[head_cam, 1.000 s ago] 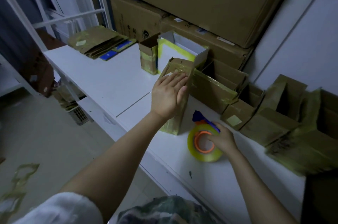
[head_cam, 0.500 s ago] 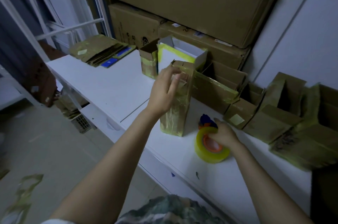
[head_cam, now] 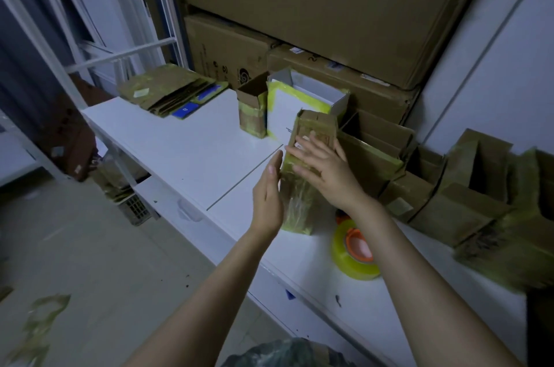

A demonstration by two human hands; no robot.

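Evidently I was smoothing tape down. My left grip, fingers straight and together, braced the nine o'clock side of the upright taped box, which stood on the worktop at centre; my right grip, fingers splayed flat, pressed its face so the tape would bond. The tape roll lay parked at five o'clock, within reach.

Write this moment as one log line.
left hand: flat against taped box | right hand: flat on its front | taped box: upright on table | tape roll: unheld on table
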